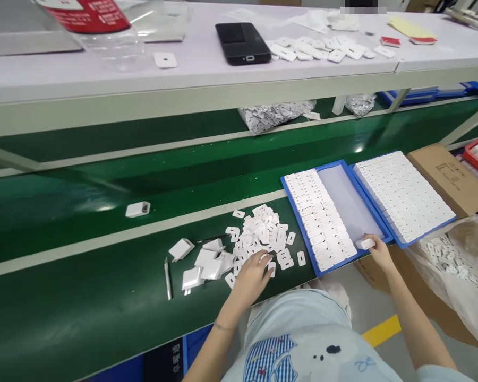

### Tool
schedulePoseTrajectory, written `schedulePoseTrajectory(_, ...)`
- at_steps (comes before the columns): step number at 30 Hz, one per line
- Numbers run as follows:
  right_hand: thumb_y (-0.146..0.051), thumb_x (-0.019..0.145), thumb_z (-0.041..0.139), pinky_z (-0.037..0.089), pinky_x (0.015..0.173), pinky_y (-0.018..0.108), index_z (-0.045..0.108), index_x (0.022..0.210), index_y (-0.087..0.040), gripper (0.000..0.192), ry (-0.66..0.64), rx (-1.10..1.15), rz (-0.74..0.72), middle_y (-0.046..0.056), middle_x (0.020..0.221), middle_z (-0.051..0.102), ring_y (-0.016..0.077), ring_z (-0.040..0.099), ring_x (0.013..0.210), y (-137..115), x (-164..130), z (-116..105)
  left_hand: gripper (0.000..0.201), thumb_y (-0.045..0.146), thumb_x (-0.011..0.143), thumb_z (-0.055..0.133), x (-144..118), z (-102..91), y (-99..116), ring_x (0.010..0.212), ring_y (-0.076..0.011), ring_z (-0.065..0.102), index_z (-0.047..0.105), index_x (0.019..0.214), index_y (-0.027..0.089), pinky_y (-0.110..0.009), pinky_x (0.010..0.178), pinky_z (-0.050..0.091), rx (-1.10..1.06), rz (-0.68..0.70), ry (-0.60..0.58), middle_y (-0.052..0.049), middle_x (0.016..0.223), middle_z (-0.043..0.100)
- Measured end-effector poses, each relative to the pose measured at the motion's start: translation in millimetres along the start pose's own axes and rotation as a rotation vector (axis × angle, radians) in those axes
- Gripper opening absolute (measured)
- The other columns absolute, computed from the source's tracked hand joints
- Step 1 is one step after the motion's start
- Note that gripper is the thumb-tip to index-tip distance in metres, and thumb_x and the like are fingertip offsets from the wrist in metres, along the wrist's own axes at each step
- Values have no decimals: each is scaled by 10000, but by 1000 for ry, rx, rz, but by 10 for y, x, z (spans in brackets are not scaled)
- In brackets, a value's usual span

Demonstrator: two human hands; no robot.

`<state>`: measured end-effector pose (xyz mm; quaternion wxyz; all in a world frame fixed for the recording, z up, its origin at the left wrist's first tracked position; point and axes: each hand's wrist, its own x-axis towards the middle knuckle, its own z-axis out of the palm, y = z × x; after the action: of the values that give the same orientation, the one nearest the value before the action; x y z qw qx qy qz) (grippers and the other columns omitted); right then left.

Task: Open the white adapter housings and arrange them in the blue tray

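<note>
My left hand [252, 280] rests at the near edge of a heap of small white slotted plates [263, 228]. Its fingers are bent and apart, touching the plates; nothing shows clearly held in it. Between the fingers and thumb of my right hand [380, 255] is a small white plastic case [367, 244], above the near right corner of a blue tray [314, 267]. Rows of similar white pieces [318, 217] fill the left part of that tray; its right part shows a bare pale bottom. White box-like cases [209, 265] lie left of the heap.
A second blue tray full of white pieces [404, 193] adjoins on the right, beside a cardboard box [450, 175]. A silver pen-like tool [168, 278] and a single white case [137, 209] lie leftward. Above runs a shelf [183, 79] holding a black phone [242, 43]. A plastic-lined carton [458, 265] stands lower right.
</note>
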<state>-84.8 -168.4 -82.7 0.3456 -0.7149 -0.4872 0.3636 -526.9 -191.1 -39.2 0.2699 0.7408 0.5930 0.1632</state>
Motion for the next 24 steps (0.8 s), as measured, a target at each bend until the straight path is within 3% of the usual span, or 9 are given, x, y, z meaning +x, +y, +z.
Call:
schedulePoseTrajectory(5,-242,898,564,510,963,475,669,983,-183,147,-129,-238,-128,68,1064,697,235,656,1033,139,-1,75,243,295,851,541,-385,169,-222,1030,-345,662,675,1034,209,-477,868,561,44,-240,136,-135,1138,681)
schedulePoseTrajectory(8,-153,837,436,451,1036,545,622,1174,-184,386,-73,-363,-256,140,1253,629,315,556,1236,-12,-69,27,346,289,869,523,-612,207,-302,1131,-368,593,607,1174,150,-520,954,502,85,-418,330,-192,1216,603)
schedulePoseTrajectory(10,-149,848,397,407,1050,608,549,1275,-144,453,-20,-423,-366,198,1318,569,360,478,1307,-188,-126,111,478,297,893,494,-731,169,-398,1240,-418,490,486,1306,56,-595,1006,429,124,-564,495,-274,1287,498)
schedulePoseTrajectory(13,-165,890,393,480,986,554,589,1210,-173,375,-123,-478,-577,167,1170,648,327,582,1160,-472,-280,565,591,307,873,526,-827,52,-583,1297,-452,405,385,1364,10,-654,1029,359,125,-693,628,-311,1328,424)
schedulePoseTrajectory(16,-111,867,439,519,988,469,670,1126,-210,361,-342,-546,-777,110,1112,708,282,638,1104,-667,-479,1253,561,343,817,620,-779,-62,-721,1313,-438,411,492,1296,82,-614,1074,333,36,-656,590,-264,1361,471)
schedulePoseTrajectory(19,-24,827,435,420,1104,555,675,1183,-122,440,-385,-654,-845,186,1195,692,339,599,1209,-721,-595,1789,522,386,781,682,-621,-130,-783,1337,-437,405,572,1218,124,-593,1125,274,-92,-616,550,-241,1377,524)
schedulePoseTrajectory(21,17,803,421,338,1143,631,670,1194,-80,473,-370,-721,-841,221,1147,705,373,605,1195,-702,-609,1961,494,381,761,706,-513,-166,-805,1345,-446,400,597,1172,130,-607,1139,237,-199,-635,557,-244,1345,563)
schedulePoseTrajectory(24,63,751,411,246,1171,681,678,1171,-90,521,-354,-787,-820,198,1007,736,376,636,1125,-660,-597,2018,454,329,709,742,-426,-253,-819,1361,-448,391,615,1103,140,-618,1141,245,-409,-710,592,-232,1292,600)
